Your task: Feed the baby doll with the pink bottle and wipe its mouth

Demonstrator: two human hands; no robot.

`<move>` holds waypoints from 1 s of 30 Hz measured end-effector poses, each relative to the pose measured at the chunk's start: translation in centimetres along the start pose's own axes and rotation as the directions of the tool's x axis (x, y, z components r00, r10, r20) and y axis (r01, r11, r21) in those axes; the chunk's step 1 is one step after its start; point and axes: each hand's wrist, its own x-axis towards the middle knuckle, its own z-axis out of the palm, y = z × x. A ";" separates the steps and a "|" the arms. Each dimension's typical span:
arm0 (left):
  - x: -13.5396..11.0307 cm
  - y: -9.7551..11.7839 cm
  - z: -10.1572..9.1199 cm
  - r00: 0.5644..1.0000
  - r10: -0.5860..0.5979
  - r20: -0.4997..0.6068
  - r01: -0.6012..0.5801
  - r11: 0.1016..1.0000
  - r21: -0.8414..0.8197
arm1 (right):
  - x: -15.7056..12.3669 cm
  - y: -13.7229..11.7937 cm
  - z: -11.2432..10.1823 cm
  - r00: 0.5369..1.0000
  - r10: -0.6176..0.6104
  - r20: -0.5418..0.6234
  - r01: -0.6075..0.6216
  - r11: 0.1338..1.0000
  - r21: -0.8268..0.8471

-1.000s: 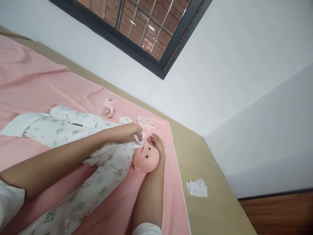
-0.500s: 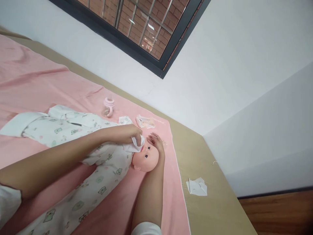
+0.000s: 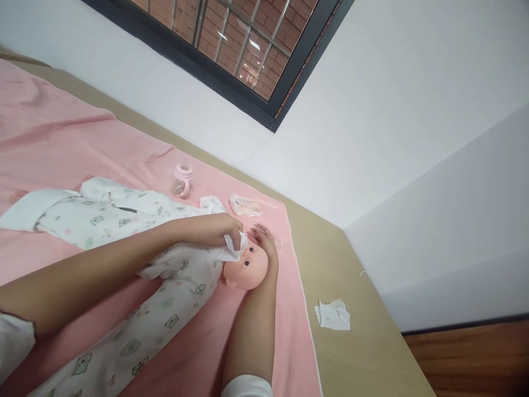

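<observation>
A baby doll [image 3: 250, 269] lies on its back in a white, animal-print suit [image 3: 132, 215], its head toward the right. My left hand [image 3: 221, 229] is closed, pinching a white cloth [image 3: 236, 252] over the doll's mouth and chin. The eyes stay uncovered, while the mouth is hidden. Around the crown of the doll's head curves my right arm, the forearm lying along it. My right hand [image 3: 263, 238] rests at the far side of the head with fingers stretched out and apart; the palm's contact is partly hidden.
A pink baby bottle [image 3: 182, 179] stands beyond the doll on a pink blanket [image 3: 285, 331]. Near it lies a clear plastic packet [image 3: 246, 205]. A crumpled white tissue [image 3: 333, 315] is on the tan mat [image 3: 351, 358] to the right. Behind are a white wall and a dark-framed window [image 3: 264, 113].
My left hand has moved slightly right with the cloth, which now covers the doll's mouth that showed before. My right hand has stayed in place.
</observation>
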 end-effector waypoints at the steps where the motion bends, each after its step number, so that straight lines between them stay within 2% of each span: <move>1: 0.0 -0.2 0.0 0.999 -0.016 -0.029 0.015 1.000 -0.007 | 0.0 0.0 0.0 1.000 0.002 -0.004 -0.002 1.000 0.002; 6: 0.4 -1.0 0.3 0.986 -0.063 -0.155 0.065 0.998 0.011 | 0.2 0.1 0.0 1.000 -0.019 -0.009 0.019 1.000 0.011; 9: 0.7 -1.0 0.6 0.980 -0.071 -0.183 0.082 0.995 0.051 | 0.5 0.2 -0.1 1.000 -0.012 -0.006 0.012 1.000 0.014; 18: 0.8 -0.8 1.0 0.986 -0.042 -0.158 0.062 0.991 0.118 | 0.8 0.3 -0.1 1.000 0.004 -0.007 -0.004 1.000 -0.013; 30: 0.5 0.7 0.5 0.993 -0.077 -0.094 0.084 0.994 0.070 | 0.3 0.2 0.2 0.999 -0.018 -0.026 0.016 0.996 -0.093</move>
